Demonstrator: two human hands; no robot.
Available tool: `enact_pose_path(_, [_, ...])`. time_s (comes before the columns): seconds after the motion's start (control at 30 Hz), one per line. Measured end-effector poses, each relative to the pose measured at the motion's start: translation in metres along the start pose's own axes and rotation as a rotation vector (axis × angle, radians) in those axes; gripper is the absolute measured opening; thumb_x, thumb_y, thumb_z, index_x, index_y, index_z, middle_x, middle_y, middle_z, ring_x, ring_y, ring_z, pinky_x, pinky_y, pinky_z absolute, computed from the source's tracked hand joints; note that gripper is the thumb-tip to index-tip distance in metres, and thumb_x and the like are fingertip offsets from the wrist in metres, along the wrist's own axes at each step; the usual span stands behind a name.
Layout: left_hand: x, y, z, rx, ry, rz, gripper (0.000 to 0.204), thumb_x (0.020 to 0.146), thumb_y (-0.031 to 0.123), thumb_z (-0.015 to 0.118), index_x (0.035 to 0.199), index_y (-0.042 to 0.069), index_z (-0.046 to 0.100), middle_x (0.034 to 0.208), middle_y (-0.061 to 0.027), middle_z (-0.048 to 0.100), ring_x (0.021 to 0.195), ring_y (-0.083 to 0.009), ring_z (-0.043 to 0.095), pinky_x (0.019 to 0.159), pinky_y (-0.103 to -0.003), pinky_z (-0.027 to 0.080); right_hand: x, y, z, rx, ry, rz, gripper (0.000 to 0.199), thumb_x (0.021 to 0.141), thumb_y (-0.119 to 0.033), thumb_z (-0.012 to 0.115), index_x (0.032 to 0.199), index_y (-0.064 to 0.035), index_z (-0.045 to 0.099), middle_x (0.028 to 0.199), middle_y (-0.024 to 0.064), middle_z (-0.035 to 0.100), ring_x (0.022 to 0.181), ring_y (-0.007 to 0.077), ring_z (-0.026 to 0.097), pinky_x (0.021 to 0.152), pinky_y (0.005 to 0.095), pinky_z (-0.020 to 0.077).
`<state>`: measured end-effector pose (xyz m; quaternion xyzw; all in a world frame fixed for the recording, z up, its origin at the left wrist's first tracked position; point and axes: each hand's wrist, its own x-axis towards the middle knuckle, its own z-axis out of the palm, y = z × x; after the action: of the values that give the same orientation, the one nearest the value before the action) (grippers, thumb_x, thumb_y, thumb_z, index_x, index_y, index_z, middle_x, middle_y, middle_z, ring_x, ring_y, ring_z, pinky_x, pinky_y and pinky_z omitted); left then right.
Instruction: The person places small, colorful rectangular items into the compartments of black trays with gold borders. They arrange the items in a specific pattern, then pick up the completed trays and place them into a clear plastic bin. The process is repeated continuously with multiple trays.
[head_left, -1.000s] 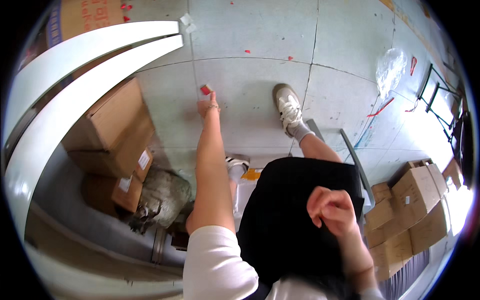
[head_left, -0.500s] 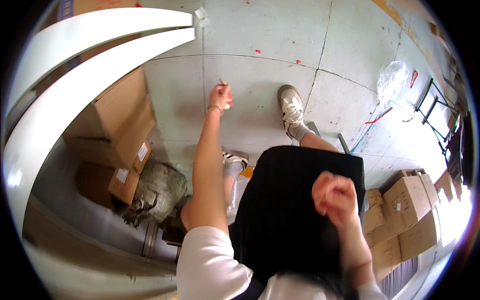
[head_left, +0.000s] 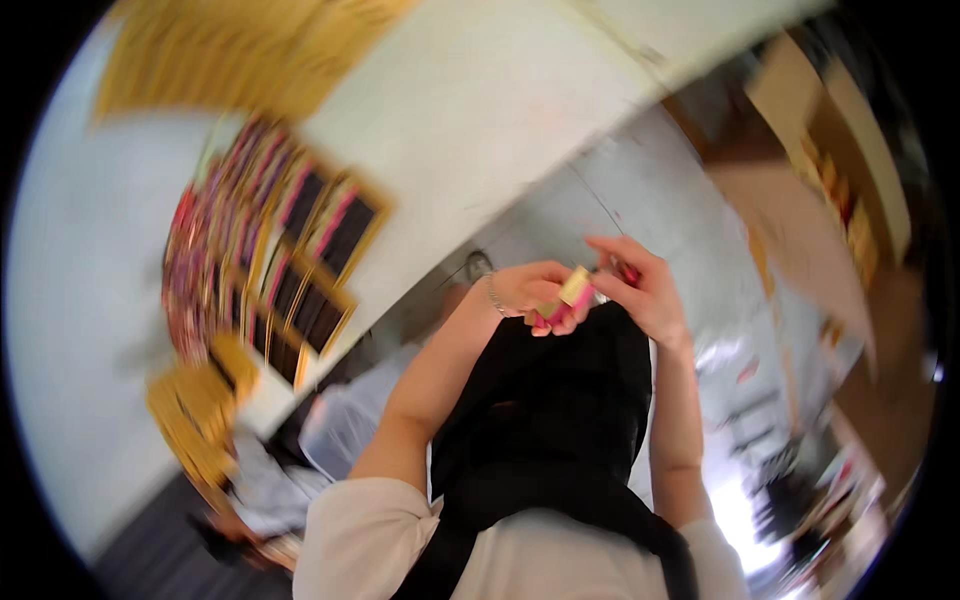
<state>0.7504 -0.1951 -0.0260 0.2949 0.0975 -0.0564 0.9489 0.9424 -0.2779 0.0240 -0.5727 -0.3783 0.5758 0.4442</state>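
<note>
My left hand [head_left: 545,296], with a bracelet at the wrist, is closed around a small pink and pale yellow piece [head_left: 575,288] in front of my black apron. Blur hides what kind of piece it is. Close to its right side is my right hand [head_left: 645,295], thumb and forefinger curled around a small dark red thing [head_left: 625,271] too blurred to name. The two hands are nearly touching at the piece.
A long white table [head_left: 470,130] crosses the left and top. On it stand yellow-edged trays [head_left: 335,235] of dark and pink packs, and yellow cartons [head_left: 240,60]. Open cardboard boxes [head_left: 800,230] are at the right. A blurred grey-clothed shape [head_left: 275,490] is at lower left.
The view has swung from the floor and white beams to the table with trays. My left hand has drawn back from its outstretched reach, and both hands have come together before my apron.
</note>
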Motion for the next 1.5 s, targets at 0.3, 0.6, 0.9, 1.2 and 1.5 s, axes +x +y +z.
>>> enact_pose_path(0.3, [-0.246,-0.082,0.083,-0.322,0.681,0.452,0.038,0.087,0.035,0.059,0.107,0.002,0.056,0.086,-0.0078,0.062,0.075,-0.0145,0.062,0.052,-0.026,0.053,0.038,-0.070,0.227,-0.463,-0.739,-0.018,0.010,0.082,-0.008,0.065,0.082,0.0022,0.065,0.063,0.0001,0.053,0.061,0.0078,0.043,0.056,0.0257,0.0374])
enact_pose_path(0.6, [-0.403,-0.125,0.034,-0.510,0.917,0.918,0.045,0.091,0.009,0.060,0.134,0.002,0.046,0.116,-0.0095,0.060,0.093,-0.0160,0.062,0.066,-0.030,0.059,0.119,0.033,0.414,-0.901,-0.217,-0.181,0.017,0.080,-0.017,0.063,0.081,0.0000,0.068,0.080,0.0171,0.067,0.076,0.0339,0.066,0.067,0.0412,0.0513])
enact_pose_path(0.9, [-0.434,-0.108,0.008,-0.372,0.951,0.780,0.047,0.092,0.014,0.060,0.135,0.006,0.045,0.108,-0.0093,0.062,0.086,-0.0135,0.061,0.060,-0.025,0.054,0.093,0.017,0.436,-1.232,-0.146,-0.241,0.032,0.079,-0.033,0.072,0.079,-0.0061,0.054,0.081,0.0108,0.062,0.072,0.0334,0.063,0.060,0.0433,0.0487])
enact_pose_path(1.2, [-0.432,-0.086,-0.002,0.293,1.482,0.250,0.023,0.084,0.023,0.069,0.099,0.007,0.061,0.084,-0.0082,0.064,0.077,-0.0209,0.063,0.062,-0.032,0.053,0.107,0.010,0.446,-1.215,-0.274,-0.258,0.021,0.078,-0.019,0.071,0.081,-0.0046,0.055,0.079,0.0115,0.061,0.073,0.0322,0.063,0.060,0.0427,0.0487])
enact_pose_path(1.5, [-0.403,-0.017,-0.029,0.798,1.681,-0.438,0.032,0.076,0.022,0.075,0.100,0.006,0.060,0.101,-0.0143,0.066,0.095,-0.0336,0.064,0.076,-0.043,0.052,0.126,-0.017,0.409,0.453,-0.736,0.843,0.036,0.087,0.002,0.051,0.123,0.0049,0.051,0.124,0.0211,0.057,0.111,0.0341,0.059,0.096,0.0459,0.0499])
